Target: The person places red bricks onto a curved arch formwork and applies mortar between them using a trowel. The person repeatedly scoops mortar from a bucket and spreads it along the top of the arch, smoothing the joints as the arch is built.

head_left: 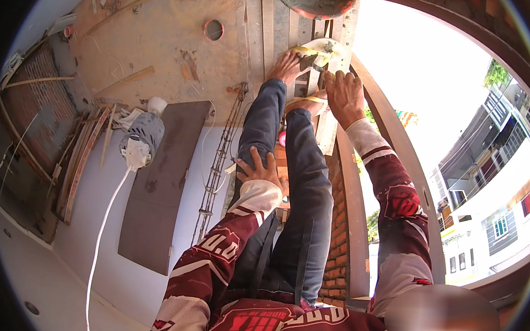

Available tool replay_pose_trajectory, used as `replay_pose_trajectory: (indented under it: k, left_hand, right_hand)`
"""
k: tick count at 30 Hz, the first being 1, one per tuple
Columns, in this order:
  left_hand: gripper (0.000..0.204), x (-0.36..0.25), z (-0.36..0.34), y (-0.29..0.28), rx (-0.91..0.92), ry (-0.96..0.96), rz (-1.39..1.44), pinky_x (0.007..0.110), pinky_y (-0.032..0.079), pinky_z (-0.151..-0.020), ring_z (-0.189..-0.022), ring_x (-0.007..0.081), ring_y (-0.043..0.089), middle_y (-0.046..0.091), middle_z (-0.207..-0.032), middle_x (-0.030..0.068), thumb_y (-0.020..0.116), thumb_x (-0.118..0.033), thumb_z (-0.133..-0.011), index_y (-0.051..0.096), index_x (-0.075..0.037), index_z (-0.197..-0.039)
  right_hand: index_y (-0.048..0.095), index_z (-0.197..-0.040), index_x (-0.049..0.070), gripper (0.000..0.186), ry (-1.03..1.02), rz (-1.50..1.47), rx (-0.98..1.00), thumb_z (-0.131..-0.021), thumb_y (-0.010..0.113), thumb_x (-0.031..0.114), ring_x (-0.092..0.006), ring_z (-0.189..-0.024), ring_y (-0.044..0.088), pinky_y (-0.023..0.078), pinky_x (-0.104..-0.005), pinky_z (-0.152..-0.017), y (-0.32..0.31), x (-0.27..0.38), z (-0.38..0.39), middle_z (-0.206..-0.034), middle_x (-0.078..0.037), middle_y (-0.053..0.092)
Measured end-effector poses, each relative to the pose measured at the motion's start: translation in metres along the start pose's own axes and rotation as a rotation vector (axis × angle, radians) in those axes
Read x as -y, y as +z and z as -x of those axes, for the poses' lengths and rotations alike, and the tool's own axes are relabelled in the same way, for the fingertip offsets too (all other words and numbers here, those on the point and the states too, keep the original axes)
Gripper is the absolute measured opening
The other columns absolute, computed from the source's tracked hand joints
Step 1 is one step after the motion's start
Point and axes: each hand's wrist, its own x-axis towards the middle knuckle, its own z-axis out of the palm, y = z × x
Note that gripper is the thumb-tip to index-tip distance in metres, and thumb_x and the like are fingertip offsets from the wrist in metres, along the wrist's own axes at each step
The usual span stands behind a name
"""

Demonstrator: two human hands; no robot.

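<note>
The trowel is held beside the left foot, just short of the pale sandal; whether the blade touches the sandal or only passes over it cannot be told. Its handle is clamped in the right hand, by which most of the grip is hidden. The left hand is laid on the left leg with its fingers spread apart, and nothing is held in it.

For good control, the wrist is best kept loose and the blade guided in short, light strokes, its edge turned away from the toes. Balance seems well served by the propped left hand, and weight should be shared between both feet, since gaps are seen between the planks underfoot.

Beyond the feet, the bowl is set with grey mix inside; it appears to be within reach, so small loads could be taken without a long lean. On the right, a bright opening is bordered by the beam; leaning that way is better avoided. Nearer the body, the brick wall is seen.
</note>
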Motion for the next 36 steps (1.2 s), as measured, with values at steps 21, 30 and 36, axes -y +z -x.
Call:
replay_pose_trajectory:
  k: [21,30,36]
  left_hand:
    - [0.089,-0.002,0.004,-0.005,-0.001,0.004,-0.034,0.07,0.034,-0.111,-0.145,0.0625,0.022,0.009,-0.168,0.0235,0.07,-0.049,-0.084,0.034,-0.019,-0.159]
    - [0.09,-0.003,0.004,-0.008,0.014,-0.016,-0.047,0.069,0.034,-0.111,-0.146,0.0617,0.021,0.007,-0.169,0.0222,0.07,-0.051,-0.084,0.033,-0.02,-0.16]
    - [0.086,-0.003,0.006,-0.017,0.036,-0.047,-0.038,0.067,0.035,-0.112,-0.147,0.0606,0.02,0.006,-0.17,0.0212,0.068,-0.048,-0.086,0.034,-0.019,-0.159]
  right_hand:
    - [0.06,-0.114,0.007,0.021,0.012,-0.048,0.061,-0.097,0.057,0.019,-0.0258,-0.094,0.066,0.053,-0.0395,-0.077,0.009,0.021,-0.003,-0.099,-0.009,0.063]
    - [0.057,-0.12,0.006,0.027,0.115,-0.127,0.032,-0.096,0.059,0.016,-0.028,-0.091,0.069,0.059,-0.0406,-0.072,0.0,0.012,0.006,-0.1,-0.012,0.064]
    - [0.054,-0.143,0.017,0.05,0.293,-0.357,-0.084,-0.093,0.062,0.017,-0.033,-0.086,0.068,0.055,-0.0476,-0.063,-0.014,-0.021,0.062,-0.094,-0.014,0.062]
